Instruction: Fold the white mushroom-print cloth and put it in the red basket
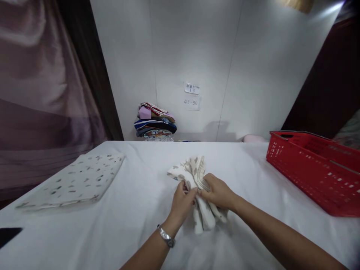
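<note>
A white cloth with a grey-brown print (206, 216) is gathered at its middle into pleats, fanning out above and below my hands. My left hand (180, 202) pinches the gathered waist from the left, with the thumb toward the right hand. From the right, my right hand (218, 191) wraps round the same pleats, its thumb close to the left thumb. The fingers behind the cloth are partly hidden. A silver watch or bracelet (166, 236) circles my left wrist.
A folded white printed cloth (81, 178) lies at the left of the white-covered table (132, 225). A red plastic basket (312, 168) stands at the right. Behind the table's far edge rises a stack of folded clothes (155, 122). A dark flat object (9, 235) lies at the left edge.
</note>
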The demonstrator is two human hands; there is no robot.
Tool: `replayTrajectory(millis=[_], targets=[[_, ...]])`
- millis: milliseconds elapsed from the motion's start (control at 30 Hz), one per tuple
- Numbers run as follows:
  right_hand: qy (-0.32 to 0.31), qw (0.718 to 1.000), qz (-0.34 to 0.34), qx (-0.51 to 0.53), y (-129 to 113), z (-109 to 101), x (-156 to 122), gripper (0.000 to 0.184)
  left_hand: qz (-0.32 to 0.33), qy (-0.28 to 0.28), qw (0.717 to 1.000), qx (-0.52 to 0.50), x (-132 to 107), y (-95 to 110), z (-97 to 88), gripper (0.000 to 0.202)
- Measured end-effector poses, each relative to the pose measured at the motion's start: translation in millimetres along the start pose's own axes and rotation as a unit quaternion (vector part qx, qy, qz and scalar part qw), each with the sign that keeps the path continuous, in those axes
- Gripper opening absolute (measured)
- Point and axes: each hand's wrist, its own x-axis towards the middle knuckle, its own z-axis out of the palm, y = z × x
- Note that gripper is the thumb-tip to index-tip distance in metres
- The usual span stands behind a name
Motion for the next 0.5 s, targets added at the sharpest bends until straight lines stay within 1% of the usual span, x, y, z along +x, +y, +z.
replayTrajectory(millis=[67,167,233,333,433,500], targets=[[-0.011,1.000,0.018,0.012,2,-5,-4,0.037,-0.019,-0.015,0.999,-0.020,-4,4,4.2,0.033],[-0.005,1.000,0.021,-0.011,3,-8,-8,0.047,-0.029,-0.045,0.997,-0.056,-9,9,10.3,0.038],[-0.005,0.999,0.030,-0.036,4,-9,-10,0.054,-0.028,-0.060,0.995,-0.074,-13,11,13.8,0.045],[-0.027,0.996,0.061,-0.055,7,-12,-12,0.063,-0.039,-0.073,0.993,-0.085,-18,11,18.2,0.056],[-0.048,0.994,0.088,-0.048,13,-16,-16,0.068,-0.065,-0.068,0.992,-0.084,-19,8,23.0,0.069],[-0.054,0.992,0.105,-0.035,20,-19,-18,0.065,-0.078,-0.067,0.991,-0.082,-17,5,27.0,0.076]])
